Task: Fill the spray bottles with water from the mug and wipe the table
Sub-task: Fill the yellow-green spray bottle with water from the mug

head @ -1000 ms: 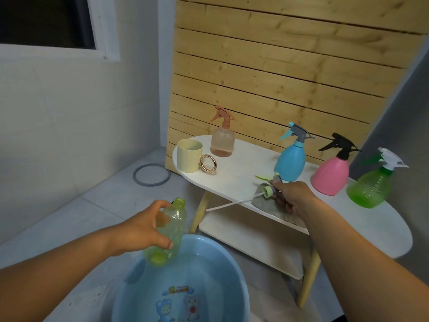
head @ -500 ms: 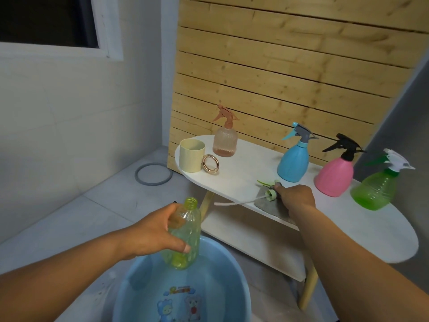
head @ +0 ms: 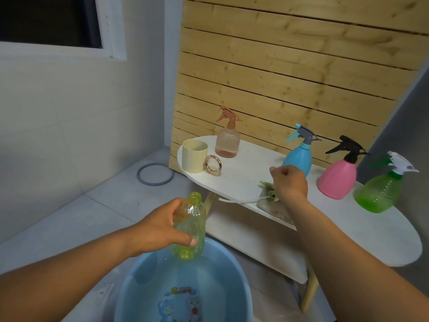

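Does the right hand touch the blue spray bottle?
Cannot tell. In the head view the right hand overlaps the blue spray bottle from the front; neither contact nor gap shows.

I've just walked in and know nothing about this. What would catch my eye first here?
Probably the row of coloured spray bottles on the white table against the wooden slats: peach, blue, pink and green. In front, the left hand holds an open yellow-green bottle, cap off, over a blue basin on the floor. Its spray head lies on a grey cloth at the table's near edge, under the right hand.
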Available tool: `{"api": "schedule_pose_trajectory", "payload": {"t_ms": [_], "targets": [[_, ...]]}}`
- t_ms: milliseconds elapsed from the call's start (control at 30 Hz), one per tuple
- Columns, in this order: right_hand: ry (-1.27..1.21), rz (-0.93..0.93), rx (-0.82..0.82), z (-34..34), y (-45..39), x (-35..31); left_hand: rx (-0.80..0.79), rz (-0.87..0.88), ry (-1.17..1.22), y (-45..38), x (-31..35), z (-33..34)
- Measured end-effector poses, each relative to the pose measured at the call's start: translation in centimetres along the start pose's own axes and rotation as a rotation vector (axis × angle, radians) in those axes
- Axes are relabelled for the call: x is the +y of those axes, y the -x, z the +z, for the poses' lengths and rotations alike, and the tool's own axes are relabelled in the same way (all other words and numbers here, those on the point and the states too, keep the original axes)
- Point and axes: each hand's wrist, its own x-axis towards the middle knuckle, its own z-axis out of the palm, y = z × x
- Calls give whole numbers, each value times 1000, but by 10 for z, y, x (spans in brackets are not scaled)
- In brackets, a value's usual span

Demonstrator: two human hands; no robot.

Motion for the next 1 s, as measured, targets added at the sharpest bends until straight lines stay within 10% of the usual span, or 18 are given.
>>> {"api": "schedule_pose_trajectory", "payload": {"t_ms": [533,1000], "targets": [[137,-173,-593,104,-10,-97,58,-34,196,-5,-5,-10],[-132,1,-661,101,21,-108,83,-14,214,2,-3,-16]]}}
